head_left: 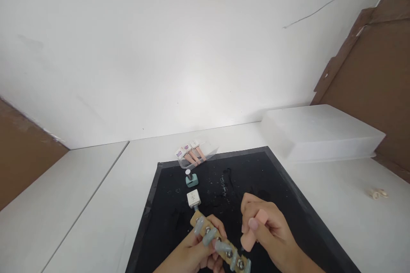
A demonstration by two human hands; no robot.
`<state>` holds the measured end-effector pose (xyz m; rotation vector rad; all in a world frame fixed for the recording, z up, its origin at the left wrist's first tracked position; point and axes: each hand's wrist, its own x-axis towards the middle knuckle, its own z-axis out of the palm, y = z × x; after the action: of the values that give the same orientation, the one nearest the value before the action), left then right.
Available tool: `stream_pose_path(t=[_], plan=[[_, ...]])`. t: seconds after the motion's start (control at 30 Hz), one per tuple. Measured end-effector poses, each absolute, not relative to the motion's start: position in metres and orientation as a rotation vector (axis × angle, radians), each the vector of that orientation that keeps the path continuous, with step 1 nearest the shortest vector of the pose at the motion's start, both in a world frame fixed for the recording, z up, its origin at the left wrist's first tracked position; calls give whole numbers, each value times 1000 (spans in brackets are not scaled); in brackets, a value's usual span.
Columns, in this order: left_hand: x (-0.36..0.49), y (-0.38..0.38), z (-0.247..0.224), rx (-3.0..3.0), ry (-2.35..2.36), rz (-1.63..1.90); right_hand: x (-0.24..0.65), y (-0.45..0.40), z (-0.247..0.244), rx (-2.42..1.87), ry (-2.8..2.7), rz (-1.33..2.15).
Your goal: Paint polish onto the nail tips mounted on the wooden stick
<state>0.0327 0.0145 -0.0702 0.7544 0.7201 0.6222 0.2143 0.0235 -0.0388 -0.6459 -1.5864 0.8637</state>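
Observation:
My left hand grips a tan display strip that lies at a slant near the bottom edge. Several grey-blue artificial nails sit along it, with round metal studs between them. My right hand is closed around a pink nail polish brush cap. Its dark tip points down just beside the lower nails; whether it touches one I cannot tell. Beyond the strip's upper end lies a white square bottle, its dark neck towards me. A small teal block with a white-topped post stands behind it.
A black mat covers the middle of the white table. At its back edge, a clear tray holds several pink-capped bottles. A white box stands at right, with small beige pieces in front. Brown cardboard borders the right.

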Motion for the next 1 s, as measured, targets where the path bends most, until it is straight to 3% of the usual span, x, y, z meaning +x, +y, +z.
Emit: stream_pose_path(t=[1.0], plan=[[24,10,-82,1007,791,510,217,25,-48,-665,-1603,958]])
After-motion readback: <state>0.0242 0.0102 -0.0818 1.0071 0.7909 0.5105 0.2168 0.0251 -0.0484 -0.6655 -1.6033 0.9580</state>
